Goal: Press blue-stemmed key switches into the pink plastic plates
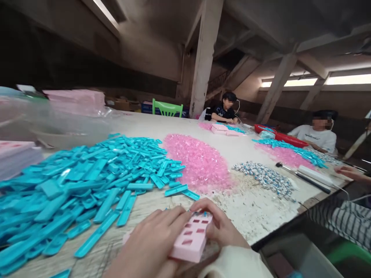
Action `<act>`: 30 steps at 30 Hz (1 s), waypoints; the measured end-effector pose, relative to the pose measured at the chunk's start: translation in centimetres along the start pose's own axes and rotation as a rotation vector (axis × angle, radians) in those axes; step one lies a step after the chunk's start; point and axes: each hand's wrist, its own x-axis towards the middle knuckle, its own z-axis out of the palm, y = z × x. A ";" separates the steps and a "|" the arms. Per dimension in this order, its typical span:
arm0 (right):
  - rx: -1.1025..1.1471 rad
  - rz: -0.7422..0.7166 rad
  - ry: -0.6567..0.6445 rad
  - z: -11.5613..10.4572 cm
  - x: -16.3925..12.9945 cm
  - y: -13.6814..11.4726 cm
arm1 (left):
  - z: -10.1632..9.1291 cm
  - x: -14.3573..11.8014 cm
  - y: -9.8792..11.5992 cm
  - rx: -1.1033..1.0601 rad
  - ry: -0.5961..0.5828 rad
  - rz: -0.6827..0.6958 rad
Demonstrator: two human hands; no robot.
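Observation:
A pink plastic block (193, 237) with rows of rectangular holes sits between my two hands at the near edge of the table. My left hand (158, 235) wraps over its left side. The fingers and thumb of my right hand (222, 224) grip its far right end. Tiny blue bits show at the block's far end, too small to name. Beyond my hands lies a heap of pink translucent pieces (199, 162). To the left spreads a big pile of turquoise plastic strips (95, 185). Small white and blue parts (263, 177) lie to the right.
A black-handled tool (304, 177) and a white bar (317, 175) lie near the table's right edge. Plastic bags and stacked pink pieces (75, 101) stand at left. Two people sit farther along with red trays (290, 139); another person's hand (350, 173) reaches in at right.

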 end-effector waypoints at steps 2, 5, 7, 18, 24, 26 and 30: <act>0.107 0.055 0.062 0.1 -0.2 -0.3 | -0.1 0.9 0.3 -0.108 -0.006 -0.021; 0.056 0.045 0.154 0.3 -0.6 -0.5 | 0.3 1.3 0.4 -0.207 0.029 -0.001; -0.056 0.010 0.162 0.4 -0.7 -0.5 | 1.0 0.8 0.2 -0.228 0.079 0.003; -0.638 -0.392 0.054 -0.2 0.0 0.2 | 4.3 -1.5 1.2 -0.107 0.242 -0.139; -1.042 -0.613 -0.022 -0.4 0.4 -0.4 | 4.5 -2.4 0.8 -0.031 0.210 -0.129; -1.164 -0.700 -0.064 -0.3 0.7 -0.5 | 4.3 -2.7 0.6 -0.016 0.190 -0.102; -1.309 -0.817 -0.061 -0.1 1.2 -0.6 | 3.3 -2.2 0.7 0.013 0.139 -0.032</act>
